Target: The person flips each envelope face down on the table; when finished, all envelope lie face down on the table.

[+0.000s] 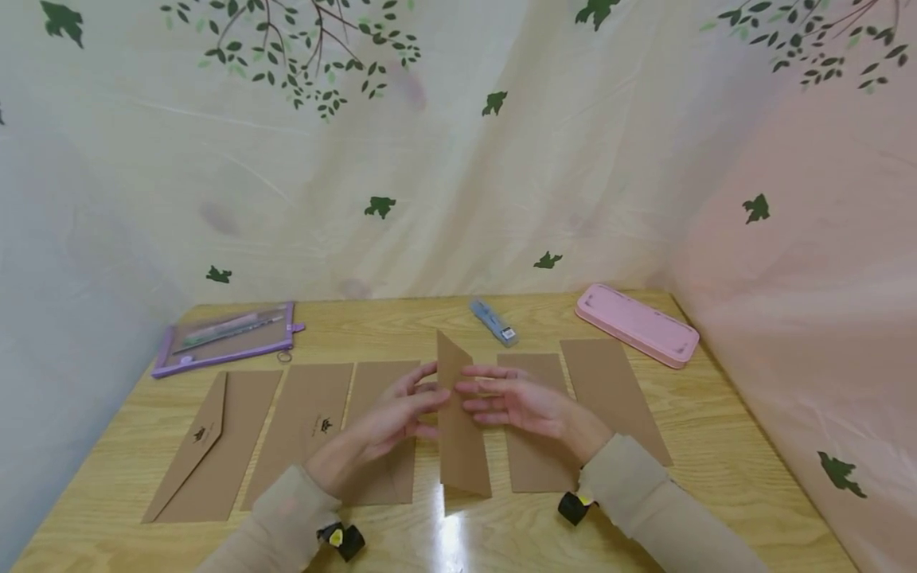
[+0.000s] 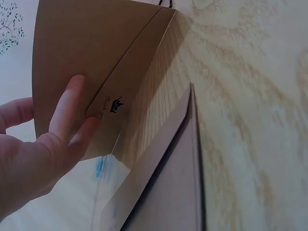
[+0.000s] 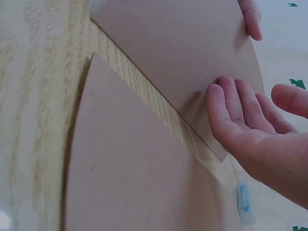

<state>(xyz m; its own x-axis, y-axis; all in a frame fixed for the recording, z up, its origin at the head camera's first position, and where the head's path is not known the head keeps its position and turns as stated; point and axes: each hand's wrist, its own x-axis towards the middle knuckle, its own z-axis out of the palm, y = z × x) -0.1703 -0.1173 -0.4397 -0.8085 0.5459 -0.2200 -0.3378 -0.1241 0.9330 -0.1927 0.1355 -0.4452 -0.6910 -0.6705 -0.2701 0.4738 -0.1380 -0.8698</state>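
A brown paper envelope (image 1: 462, 438) stands upright on its long edge in the middle of the table. My left hand (image 1: 390, 418) pinches it, with fingers on the flap side and the thumb over the top edge. In the left wrist view a crown and "Thank you" are printed on the flap of this envelope (image 2: 103, 38). On the other side, the extended fingers of my right hand (image 1: 533, 406) are at the plain face; in the right wrist view the thumb of that hand (image 3: 255, 139) is apart from the paper.
Flat brown envelopes lie in a row: a flap-up one (image 1: 251, 446) at far left, others near my left hand, and plain ones (image 1: 616, 390) at right. Behind are a purple-edged clear pouch (image 1: 215, 362), a blue-grey small case (image 1: 493, 321) and a pink tin (image 1: 637, 322).
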